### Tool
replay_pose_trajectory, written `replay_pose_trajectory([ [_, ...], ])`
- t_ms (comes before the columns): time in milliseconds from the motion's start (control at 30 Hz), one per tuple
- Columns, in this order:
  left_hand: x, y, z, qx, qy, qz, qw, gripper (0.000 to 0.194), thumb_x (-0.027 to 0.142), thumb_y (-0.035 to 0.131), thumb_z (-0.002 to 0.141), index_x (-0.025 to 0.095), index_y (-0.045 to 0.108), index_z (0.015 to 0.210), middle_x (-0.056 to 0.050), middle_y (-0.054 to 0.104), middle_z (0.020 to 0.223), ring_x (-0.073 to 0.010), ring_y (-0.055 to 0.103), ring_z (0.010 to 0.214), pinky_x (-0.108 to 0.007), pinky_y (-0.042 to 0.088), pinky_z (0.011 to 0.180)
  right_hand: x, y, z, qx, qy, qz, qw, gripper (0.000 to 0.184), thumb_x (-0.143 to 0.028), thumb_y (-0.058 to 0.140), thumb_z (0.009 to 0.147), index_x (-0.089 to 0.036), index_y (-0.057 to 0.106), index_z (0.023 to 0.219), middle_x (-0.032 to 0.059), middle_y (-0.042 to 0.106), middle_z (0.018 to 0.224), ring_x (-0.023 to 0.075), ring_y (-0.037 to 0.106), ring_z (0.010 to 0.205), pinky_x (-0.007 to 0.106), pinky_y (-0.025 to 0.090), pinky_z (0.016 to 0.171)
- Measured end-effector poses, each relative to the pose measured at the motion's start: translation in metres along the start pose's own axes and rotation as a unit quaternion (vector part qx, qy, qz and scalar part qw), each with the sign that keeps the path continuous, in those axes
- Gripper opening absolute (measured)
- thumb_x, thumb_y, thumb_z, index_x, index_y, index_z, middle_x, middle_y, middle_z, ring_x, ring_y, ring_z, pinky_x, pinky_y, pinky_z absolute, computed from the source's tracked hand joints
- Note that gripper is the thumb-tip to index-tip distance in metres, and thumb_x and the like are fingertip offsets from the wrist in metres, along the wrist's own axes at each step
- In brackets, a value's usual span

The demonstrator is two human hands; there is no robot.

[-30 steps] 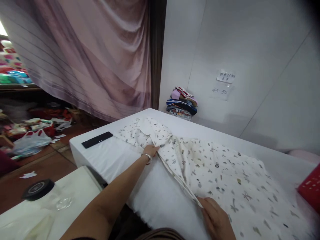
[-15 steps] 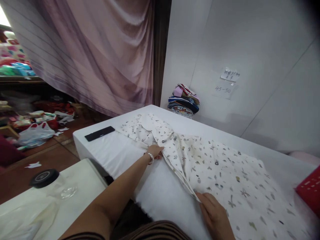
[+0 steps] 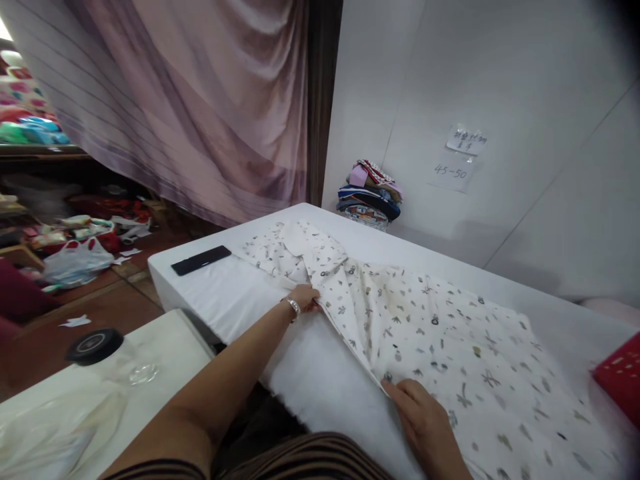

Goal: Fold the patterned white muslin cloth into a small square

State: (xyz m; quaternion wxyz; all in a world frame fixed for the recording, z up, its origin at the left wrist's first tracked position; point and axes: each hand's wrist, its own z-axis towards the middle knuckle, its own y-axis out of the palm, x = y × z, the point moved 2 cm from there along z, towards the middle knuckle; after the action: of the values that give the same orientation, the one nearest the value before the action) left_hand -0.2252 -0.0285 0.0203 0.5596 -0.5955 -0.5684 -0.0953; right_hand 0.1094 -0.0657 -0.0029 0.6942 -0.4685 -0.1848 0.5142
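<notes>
Printed cloth point(image 3: 440, 333) across the white table point(image 3: 220, 300), near edge taut between both grips, left hand point(image 3: 304, 297) pinching it by the bunched folds, right hand point(image 3: 421, 415) clamped on it nearer the body

Red object point(image 3: 620, 381) cut off at right, printed cloth point(image 3: 453, 340) cut off below, upper sign point(image 3: 466, 141) blurred

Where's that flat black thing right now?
Left of centre in the head view, the flat black thing lies on the white table, left of the patterned cloth.
</notes>
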Motion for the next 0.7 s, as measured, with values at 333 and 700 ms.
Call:
replay_pose_trajectory([
  [333,0.001,-0.010,-0.038,0.129,0.183,0.176,0.959,0.041,0.023,0.053,0.078,0.024,0.048,0.119,-0.006,0.055,0.117,-0.0201,0.056,0.102,-0.030,0.042,0.087,-0.003,0.005,0.001,-0.029,0.007,-0.007,1.000,0.034,-0.016,0.036,0.088,-0.028,0.061,0.107,0.0018,0.058,0.077,0.0143,0.054,0.068,0.021,0.043,0.059],
  [700,-0.008,0.008,-0.040,-0.039,0.433,0.364,0.824,0.029,0.015,0.036,0.087,0.024,0.061,0.100,-0.001,0.060,0.110,-0.0149,0.054,0.100,-0.024,0.043,0.079,-0.002,0.006,0.001,-0.049,-0.006,-0.020,0.999,0.038,-0.011,0.037,0.084,-0.027,0.059,0.110,0.0020,0.059,0.078,0.0139,0.055,0.068,0.019,0.043,0.059],
])
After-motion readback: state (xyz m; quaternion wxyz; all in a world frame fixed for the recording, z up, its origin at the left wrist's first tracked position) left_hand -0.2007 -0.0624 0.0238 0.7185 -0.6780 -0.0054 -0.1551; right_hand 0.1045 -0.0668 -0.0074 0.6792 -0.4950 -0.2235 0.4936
